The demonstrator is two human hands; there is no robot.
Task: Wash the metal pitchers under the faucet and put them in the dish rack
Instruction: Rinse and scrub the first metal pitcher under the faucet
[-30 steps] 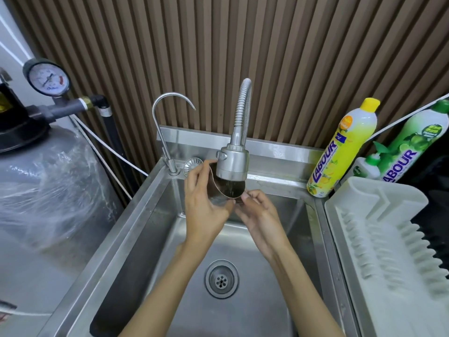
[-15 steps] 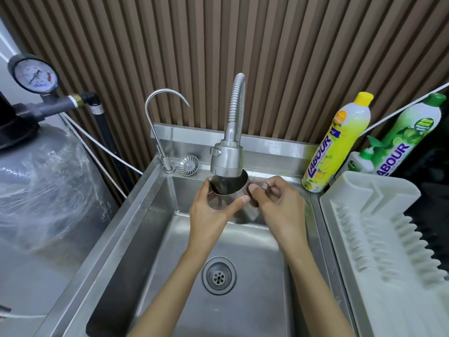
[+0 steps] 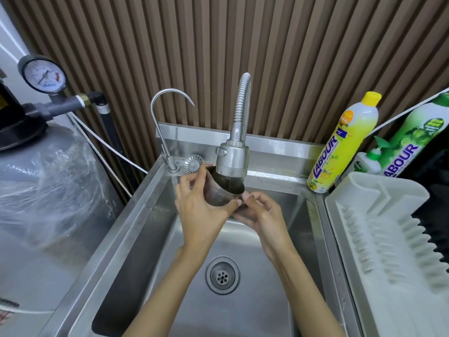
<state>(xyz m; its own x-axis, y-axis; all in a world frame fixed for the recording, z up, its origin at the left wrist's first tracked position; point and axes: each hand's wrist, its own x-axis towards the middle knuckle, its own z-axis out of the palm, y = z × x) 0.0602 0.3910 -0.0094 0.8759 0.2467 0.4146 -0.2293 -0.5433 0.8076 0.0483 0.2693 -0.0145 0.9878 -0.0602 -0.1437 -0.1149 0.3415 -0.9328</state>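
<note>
one pitcher (image 3: 222, 192) now tilted under faucet (image 3: 232, 161); left hand (image 3: 201, 207) wraps it, right hand (image 3: 260, 212) fingers clamp its base (was upright); rinsing continues.

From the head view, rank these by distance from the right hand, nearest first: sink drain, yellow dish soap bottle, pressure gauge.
From the right hand:
1. Sink drain, just below it in the basin.
2. Yellow dish soap bottle, up and right on the sink ledge.
3. Pressure gauge, far upper left.
</note>
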